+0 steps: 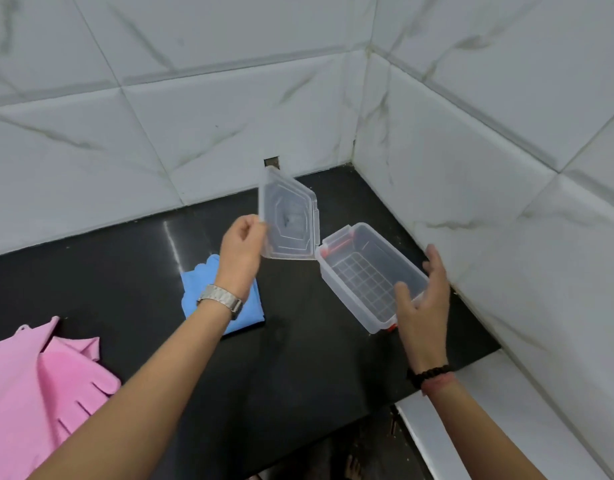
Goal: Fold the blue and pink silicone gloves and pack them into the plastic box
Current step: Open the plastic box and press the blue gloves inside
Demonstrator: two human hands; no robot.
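A clear plastic box (367, 271) with orange latches sits open and empty on the black counter near the right wall. Its hinged lid (287, 220) stands upright, and my left hand (241, 249) pinches the lid's left edge. My right hand (421, 296) hovers at the box's near right corner with fingers spread and relaxed; whether it touches the rim I cannot tell. The blue glove (198, 289) lies folded on the counter, partly hidden under my left wrist. The pink gloves (31, 389) lie unfolded at the lower left, fingers spread.
The black counter (298, 358) ends at tiled walls behind and on the right. A white ledge (489, 410) runs along the lower right, with the counter's front edge dropping to the floor below.
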